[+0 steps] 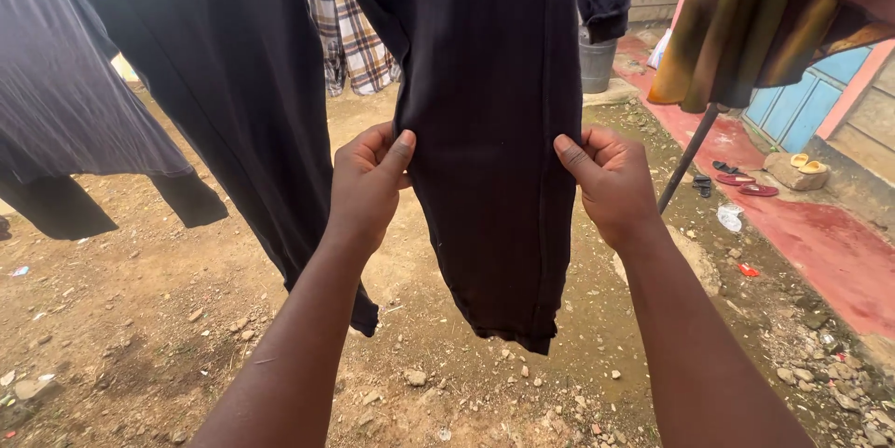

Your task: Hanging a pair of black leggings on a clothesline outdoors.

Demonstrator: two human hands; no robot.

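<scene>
Black trouser leg (494,150) hangs down the middle of the frame, and both hands are pinched onto its edges: left hand (368,182) on the left seam, right hand (611,182) on the right. They're spread apart, which looks like it keeps the fabric flat and stretched. Its hem dangles just above the stony dirt ground (140,336). Left of it hang more dark garments (84,103). Farther back there's a plaid cloth (350,33), a grey bucket (597,61), and sandals (806,164) on a stone at right.
</scene>
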